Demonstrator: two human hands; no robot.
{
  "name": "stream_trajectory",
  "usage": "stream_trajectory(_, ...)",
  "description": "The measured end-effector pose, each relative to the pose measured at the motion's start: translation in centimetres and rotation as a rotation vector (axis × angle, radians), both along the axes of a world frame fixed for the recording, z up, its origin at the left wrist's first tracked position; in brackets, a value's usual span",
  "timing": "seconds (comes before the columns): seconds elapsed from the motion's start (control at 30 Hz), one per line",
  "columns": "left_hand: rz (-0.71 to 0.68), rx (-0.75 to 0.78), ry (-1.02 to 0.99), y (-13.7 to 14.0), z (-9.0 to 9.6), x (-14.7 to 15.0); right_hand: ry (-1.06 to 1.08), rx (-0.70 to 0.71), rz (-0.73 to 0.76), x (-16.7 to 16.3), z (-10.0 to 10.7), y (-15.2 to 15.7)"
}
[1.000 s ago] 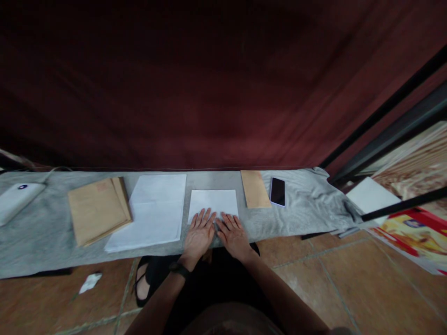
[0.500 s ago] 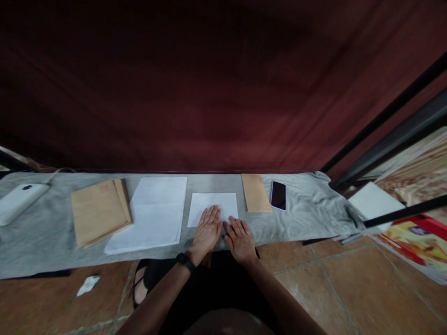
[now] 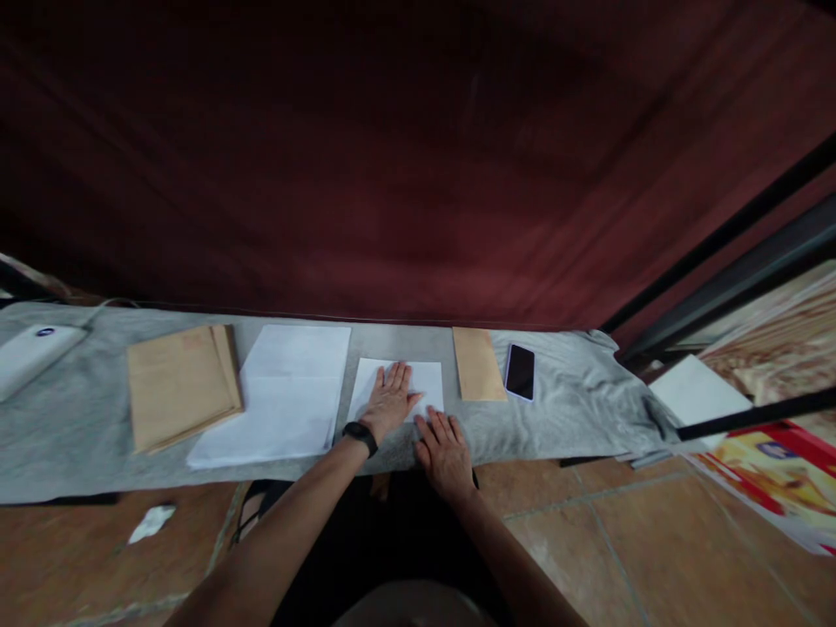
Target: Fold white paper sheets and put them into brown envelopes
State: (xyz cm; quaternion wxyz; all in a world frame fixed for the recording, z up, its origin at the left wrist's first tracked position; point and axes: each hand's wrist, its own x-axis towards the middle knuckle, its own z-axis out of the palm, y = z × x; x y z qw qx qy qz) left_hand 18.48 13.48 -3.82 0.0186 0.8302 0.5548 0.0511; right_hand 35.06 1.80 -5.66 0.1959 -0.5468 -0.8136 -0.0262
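Observation:
A small white sheet of paper [image 3: 428, 378], which looks folded, lies in front of me on a grey cloth. My left hand [image 3: 390, 399] rests flat across its middle with the fingers spread, a dark band on the wrist. At the sheet's near right corner is my right hand [image 3: 445, 449], palm down, its fingertips on the near edge. Neither hand grips anything. Left of the sheet lies a stack of larger white paper [image 3: 297, 392], partly under several brown envelopes [image 3: 179, 383]. A single brown envelope [image 3: 479, 364] lies to the right.
A phone [image 3: 521, 372] lies beyond the single envelope. At the far left is a white device [image 3: 36, 353] with a cable. Dark red fabric [image 3: 392, 192] hangs behind the grey cloth [image 3: 568, 401]. Black metal bars [image 3: 751, 418] and a red-and-yellow box [image 3: 777, 470] stand right.
My left hand has slid away from me, further up the small white sheet. My right hand has stayed near the sheet's near right corner. The view has tilted slightly.

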Motion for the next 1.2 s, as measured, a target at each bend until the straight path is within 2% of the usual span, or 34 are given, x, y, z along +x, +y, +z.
stream_trajectory(0.2,-0.004,-0.003,-0.025,1.2,0.0,-0.6,0.006,0.010,0.006,0.0,0.2,0.0)
stream_trajectory(0.37,-0.012,0.065,-0.034,0.6,-0.1,-0.4,0.002,0.003,0.004,0.0,0.5,-0.1)
stream_trajectory(0.8,-0.070,0.090,-0.101,-4.2,-0.5,-1.7,-0.026,-0.015,-0.016,-0.1,0.5,-0.1)
stream_trajectory(1.0,-0.155,0.080,-0.102,-6.8,-0.1,-3.1,-0.036,-0.006,-0.003,0.0,0.2,-0.2)
stream_trajectory(1.2,-0.206,0.137,-0.125,-9.2,0.2,-4.0,0.006,-0.014,-0.013,0.0,0.4,-0.1)
